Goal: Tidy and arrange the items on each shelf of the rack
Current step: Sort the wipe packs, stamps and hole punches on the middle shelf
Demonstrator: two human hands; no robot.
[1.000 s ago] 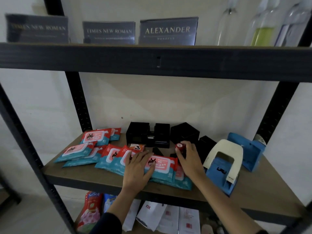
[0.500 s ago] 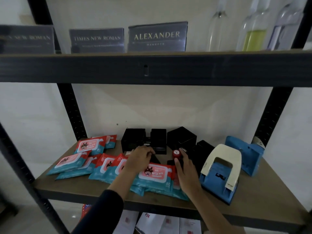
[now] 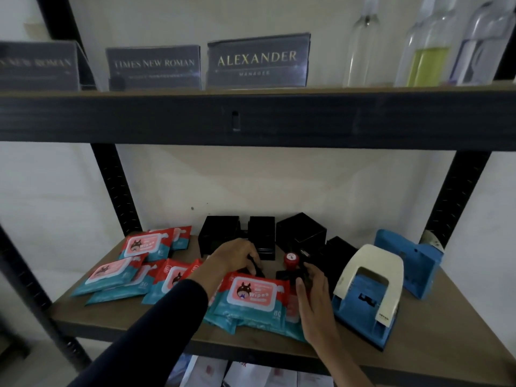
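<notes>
Several teal-and-red wipes packs lie scattered on the wooden shelf (image 3: 446, 331); the nearest wipes pack (image 3: 252, 296) lies between my hands. My left hand (image 3: 234, 255) reaches over that pack, fingers curled on a small black item (image 3: 255, 268) behind it. My right hand (image 3: 315, 297) is to the right, its fingertips closed on the black body of a red-topped stamp (image 3: 290, 259) that stands upright behind the pack. What the left hand grips is mostly hidden by its fingers.
Black boxes (image 3: 301, 233) stand along the back wall. A cream-and-blue hole punch (image 3: 368, 291) and a blue device (image 3: 407, 261) sit at the right. The upper shelf beam (image 3: 251, 118) carries name plates (image 3: 258, 61) and glass bottles (image 3: 424, 51). Papers lie on the shelf below.
My left hand has left the top of the wipes pack and reached back to the small black item. My right hand stayed at the red-topped stamp. The view tilted upward.
</notes>
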